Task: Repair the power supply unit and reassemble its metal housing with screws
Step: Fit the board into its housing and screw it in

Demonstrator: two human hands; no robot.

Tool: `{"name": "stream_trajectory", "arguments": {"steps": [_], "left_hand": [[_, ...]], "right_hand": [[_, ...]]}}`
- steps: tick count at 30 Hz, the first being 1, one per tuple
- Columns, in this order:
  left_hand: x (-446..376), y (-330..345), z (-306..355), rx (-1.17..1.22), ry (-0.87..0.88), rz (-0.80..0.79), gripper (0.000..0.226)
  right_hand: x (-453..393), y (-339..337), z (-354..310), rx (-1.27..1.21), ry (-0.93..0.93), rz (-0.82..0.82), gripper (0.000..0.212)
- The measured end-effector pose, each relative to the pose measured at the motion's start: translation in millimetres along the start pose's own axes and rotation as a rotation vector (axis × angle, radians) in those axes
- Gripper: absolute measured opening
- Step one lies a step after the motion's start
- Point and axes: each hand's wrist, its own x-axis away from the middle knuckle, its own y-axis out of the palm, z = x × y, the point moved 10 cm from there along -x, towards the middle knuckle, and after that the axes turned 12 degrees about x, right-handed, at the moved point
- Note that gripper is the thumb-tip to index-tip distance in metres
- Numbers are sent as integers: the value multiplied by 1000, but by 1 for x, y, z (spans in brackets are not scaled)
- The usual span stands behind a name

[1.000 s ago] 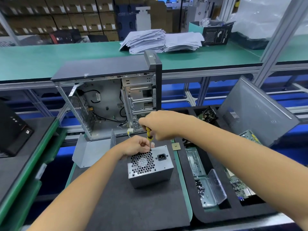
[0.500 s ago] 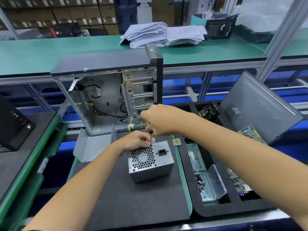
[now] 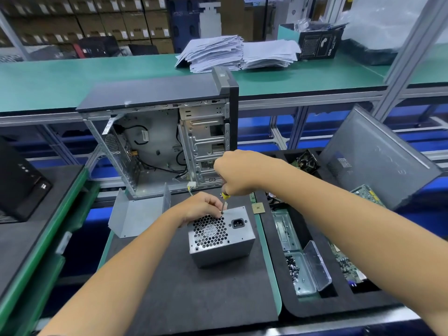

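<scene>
Monitor [image 3: 19, 180]: black, tilted, at the far left on a dark mat, well apart from the work.
Bent metal panel [image 3: 135, 214]: grey sheet standing on the tabletop [image 3: 184, 299], just left of the power supply unit and in front of the open case.
Computer case [image 3: 164, 141]: upright behind the work area, side open, cables and drive bays showing inside.
Left hand [image 3: 202, 207]: fingers curled closed at the top rear edge of the power supply unit, pinched around the screwdriver's tip; whether a screw sits between them is too small to tell.
Power supply unit [image 3: 221, 241]: grey metal box on the dark mat at the middle of the tabletop, honeycomb fan grille and black power socket facing up.
Screwdriver [image 3: 225, 200]: yellow handle, held near upright, tip down on the unit's top rear edge beside the grille.
Right hand [image 3: 236, 172]: closed in a fist around the screwdriver's handle, above the left hand.
Small square chip [image 3: 258, 209]: lying flat just right of the unit.
Foam tray [image 3: 310, 309]: black, right of the mat, holding a clear box of screws [image 3: 294, 267] with its lid open and circuit boards.
Side cover [image 3: 378, 163]: grey panel leaning at the far right.
</scene>
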Motion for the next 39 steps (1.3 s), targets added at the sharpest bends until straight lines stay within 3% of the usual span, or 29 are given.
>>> {"name": "stream_trajectory", "arguments": {"steps": [7,11,14,17,20,24,28,29,33,39], "left_hand": [[-1,1,-1,0,-34,-1,31],[-1,0,-3,25,-34,2,28],[-2,-1,-6,32,-33,2,20],[-2,-1,-8,43,-39,0,6],[-1,-2,-6,30,-36,12,6],[-1,-2,-5,0,-48,7,31],[-4,-1,-8,0,-63,-15,4],[-5,-1,-8,-4,-65,-14,12],[-6,-2,-9,-47,-74,-15,16],[-5,0,-7,-5,-73,-35,24]], "right_hand": [[0,5,6,-24,22,-34,36],[6,7,-7,-117,-83,-85,17],[4,-2,-17,-59,-122,7,11],[-1,-10,-17,-23,-74,99,37],[-3,-11,-19,24,-53,122,41],[-5,-7,-8,82,3,118,37],[-2,2,-14,-58,-106,15,18],[-2,1,-17,-58,-125,18,18],[-2,-8,-16,42,-66,138,41],[-5,-6,-8,77,-18,110,40]]}}
